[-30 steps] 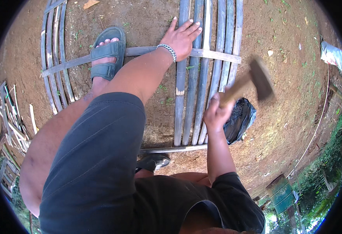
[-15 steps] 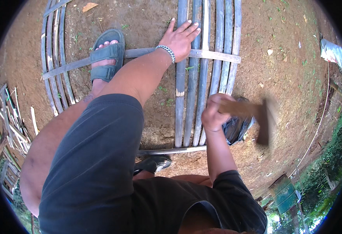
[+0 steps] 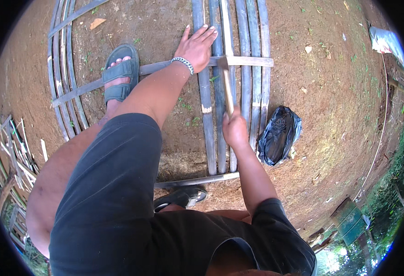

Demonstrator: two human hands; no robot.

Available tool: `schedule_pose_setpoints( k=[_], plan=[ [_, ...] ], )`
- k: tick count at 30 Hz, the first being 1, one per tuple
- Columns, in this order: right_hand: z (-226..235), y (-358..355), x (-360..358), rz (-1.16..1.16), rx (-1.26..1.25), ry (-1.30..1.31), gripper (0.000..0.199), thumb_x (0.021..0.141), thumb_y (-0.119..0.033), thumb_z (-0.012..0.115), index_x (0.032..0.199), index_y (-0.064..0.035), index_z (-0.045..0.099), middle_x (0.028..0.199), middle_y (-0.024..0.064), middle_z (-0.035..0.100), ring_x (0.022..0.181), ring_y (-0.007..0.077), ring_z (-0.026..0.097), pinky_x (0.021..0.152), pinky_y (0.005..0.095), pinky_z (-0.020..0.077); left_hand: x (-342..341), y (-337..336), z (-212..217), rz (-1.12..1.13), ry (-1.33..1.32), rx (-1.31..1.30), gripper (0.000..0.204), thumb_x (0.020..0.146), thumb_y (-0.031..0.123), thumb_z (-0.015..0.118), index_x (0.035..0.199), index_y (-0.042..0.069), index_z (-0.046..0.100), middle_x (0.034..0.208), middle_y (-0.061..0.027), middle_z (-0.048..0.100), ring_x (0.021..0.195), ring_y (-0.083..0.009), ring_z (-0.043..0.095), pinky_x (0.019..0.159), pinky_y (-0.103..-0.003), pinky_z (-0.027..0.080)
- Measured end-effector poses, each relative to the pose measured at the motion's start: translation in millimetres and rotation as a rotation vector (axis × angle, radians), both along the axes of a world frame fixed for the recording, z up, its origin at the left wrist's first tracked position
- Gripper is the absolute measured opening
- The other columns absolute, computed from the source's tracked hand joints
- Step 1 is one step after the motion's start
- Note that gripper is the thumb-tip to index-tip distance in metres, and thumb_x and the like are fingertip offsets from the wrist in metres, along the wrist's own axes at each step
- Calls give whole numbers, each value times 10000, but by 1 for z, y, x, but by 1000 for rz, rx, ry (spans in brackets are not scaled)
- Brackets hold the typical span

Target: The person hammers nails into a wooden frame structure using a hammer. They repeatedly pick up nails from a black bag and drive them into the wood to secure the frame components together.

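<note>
My left hand [image 3: 196, 50], with a chain bracelet at its wrist, lies flat with fingers spread on the long bamboo slats [image 3: 205, 92], just beyond the crosspiece [image 3: 160, 68]. My right hand [image 3: 235, 129] is closed round the wooden handle of a hammer [image 3: 228, 89]. The hammer's head is down at the crosspiece where it passes over the slats, a little right of my left hand. Blur hides the head's exact shape and any nail under it. My sandalled left foot [image 3: 120, 73] presses on the crosspiece farther left.
A black plastic bag [image 3: 279, 135] sits on the earth right of the slats. More slats [image 3: 60, 69] form the frame's left side, and a curved end piece [image 3: 197, 179] closes its near end. Split sticks [image 3: 20, 154] are piled at far left. A pale sack [image 3: 388, 46] lies far right.
My right hand has swung the hammer from out at the right, over the bag, leftward and down onto the crosspiece. My left hand stays flat on the slats. The whole view has shifted slightly.
</note>
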State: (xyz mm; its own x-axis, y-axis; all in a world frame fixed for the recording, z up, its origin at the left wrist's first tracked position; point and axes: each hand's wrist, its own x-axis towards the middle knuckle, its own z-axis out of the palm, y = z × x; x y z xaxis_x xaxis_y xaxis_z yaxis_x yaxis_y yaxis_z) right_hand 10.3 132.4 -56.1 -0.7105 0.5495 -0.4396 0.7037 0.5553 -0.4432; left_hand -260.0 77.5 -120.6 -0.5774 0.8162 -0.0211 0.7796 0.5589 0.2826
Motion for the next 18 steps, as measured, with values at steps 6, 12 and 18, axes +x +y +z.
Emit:
schedule_pose_setpoints(
  k=[6, 12, 18],
  plan=[
    [74, 16, 91, -218, -151, 40, 306, 973, -208, 650, 1166, 16, 575, 918, 307, 697, 895, 496, 689, 791, 519, 562, 7, 10, -5, 115, -15, 169, 555, 980, 151, 442, 1534, 130, 417, 1625, -68, 365, 1516, -217, 306, 1274, -534, 116],
    [206, 11, 210, -803, -398, 76, 312, 1021, -114, 583, 1295, 15, 511, 743, 10, 562, 582, 74, 534, 525, 260, 461, 173, 59, 48, -149, -375, 825, 206, 845, 11, 670, 1046, 57, 683, 1126, -104, 647, 1098, -287, 601, 980, -478, 454],
    [237, -37, 232, -1249, -513, 537, 348, 999, -48, 574, 1312, -1, 429, 720, 12, 536, 550, 94, 524, 485, 238, 450, 281, 147, 48, -668, -370, 64, 218, 910, 142, 550, 998, 35, 718, 1111, -159, 682, 1091, -322, 640, 942, -445, 516]
  ],
)
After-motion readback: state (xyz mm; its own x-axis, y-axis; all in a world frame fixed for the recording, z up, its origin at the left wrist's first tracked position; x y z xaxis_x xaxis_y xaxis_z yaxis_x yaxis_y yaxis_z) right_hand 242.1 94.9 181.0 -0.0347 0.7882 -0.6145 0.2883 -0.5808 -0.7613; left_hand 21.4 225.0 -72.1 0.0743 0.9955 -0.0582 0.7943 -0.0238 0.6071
